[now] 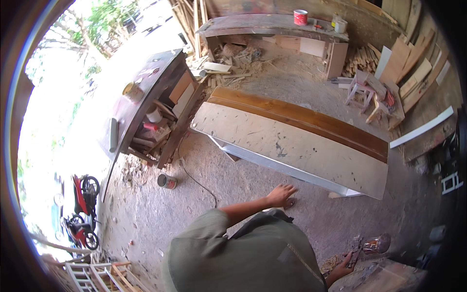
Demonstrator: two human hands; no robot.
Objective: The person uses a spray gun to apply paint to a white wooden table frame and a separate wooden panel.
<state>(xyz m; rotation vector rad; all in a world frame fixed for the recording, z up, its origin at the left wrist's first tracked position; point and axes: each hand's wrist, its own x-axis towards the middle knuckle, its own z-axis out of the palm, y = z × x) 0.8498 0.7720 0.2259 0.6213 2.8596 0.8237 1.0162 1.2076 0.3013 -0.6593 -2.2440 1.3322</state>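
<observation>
My left hand (280, 195) is stretched out in front of my body, fingers extended and holding nothing. It hovers short of the long bench's near edge. At the lower right, my right hand (346, 267) is wrapped round the handle of a spray gun (358, 250), whose clear cup holds amber-brown liquid. Beyond my left hand stands the long bench with a pale, paint-spotted top (287, 138) and a whitish side. Along its far side runs a glossy brown wooden board (311, 119).
A cluttered workbench (146, 92) stands at the left, an open can (167, 181) on the floor nearby. A dark hose (198, 181) crosses the floor. Another bench (272, 24) bears a red-and-white can (300, 17). A small stool (361, 91) and leaning boards (413, 58) are at the right.
</observation>
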